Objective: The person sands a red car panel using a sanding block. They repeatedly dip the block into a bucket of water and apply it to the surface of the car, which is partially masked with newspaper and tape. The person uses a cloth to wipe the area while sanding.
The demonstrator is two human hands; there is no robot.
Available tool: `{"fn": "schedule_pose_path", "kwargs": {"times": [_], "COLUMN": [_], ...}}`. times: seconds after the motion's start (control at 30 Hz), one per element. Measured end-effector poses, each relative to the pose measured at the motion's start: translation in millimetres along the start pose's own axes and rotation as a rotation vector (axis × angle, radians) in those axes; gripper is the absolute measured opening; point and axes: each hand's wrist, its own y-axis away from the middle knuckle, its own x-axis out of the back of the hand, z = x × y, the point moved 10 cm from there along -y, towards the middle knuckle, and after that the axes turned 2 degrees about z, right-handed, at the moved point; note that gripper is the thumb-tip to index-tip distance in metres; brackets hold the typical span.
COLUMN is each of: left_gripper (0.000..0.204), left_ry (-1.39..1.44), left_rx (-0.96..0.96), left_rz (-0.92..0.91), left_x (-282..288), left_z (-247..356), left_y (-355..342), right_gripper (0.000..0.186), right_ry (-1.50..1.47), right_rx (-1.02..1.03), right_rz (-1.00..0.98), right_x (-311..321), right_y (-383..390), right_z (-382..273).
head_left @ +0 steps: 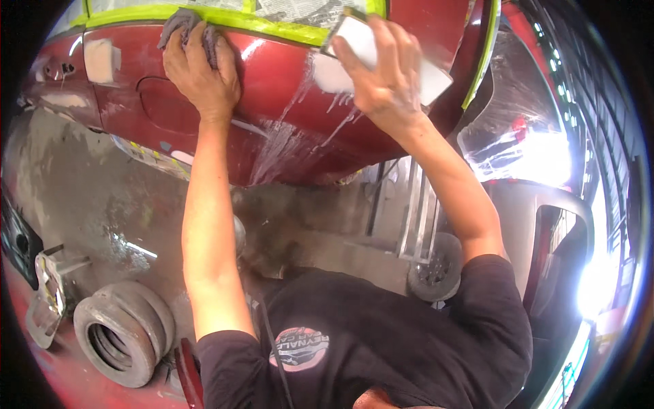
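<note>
A red car body panel curves across the top of the head view, streaked with whitish wet residue below a pale filler patch. My left hand grips a crumpled grey-purple cloth against the panel's upper edge. My right hand is closed round a long white sanding block, which lies slanted over the panel's right part. The block's underside is hidden. Another pale patch shows farther left.
Yellow-green masking tape and newspaper border the panel above. Worn tyres lie at the lower left on the wet floor. A metal frame and a wheel stand below the panel; plastic sheeting covers something at right.
</note>
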Motion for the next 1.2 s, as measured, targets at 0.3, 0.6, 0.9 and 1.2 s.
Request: {"fn": "schedule_pose_path", "kwargs": {"times": [0.3, 0.6, 0.9, 1.2], "left_gripper": [0.036, 0.039, 0.037, 0.038], "left_ry": [-0.007, 0.0, -0.002, -0.015], "left_rx": [-0.005, 0.006, 0.009, -0.009], "left_rz": [-0.042, -0.052, -0.01, 0.007], "left_x": [-0.1, 1.2, 4.3, 2.8], "left_z": [7.9, 8.5, 1.2, -2.6], "left_y": [-1.5, -4.4, -7.3, -0.4], "right_gripper": [0.045, 0.05, 0.047, 0.05], "right_ry": [0.024, 0.043, -0.011, -0.031], "right_rx": [-0.029, -0.082, -0.035, 0.021], "right_rz": [0.027, 0.023, 0.017, 0.009], "right_x": [12.4, 28.1, 22.9, 1.0], "right_y": [18.1, 55.5, 30.2, -1.6], "right_z": [4.1, 23.2, 20.2, 3.3]}}
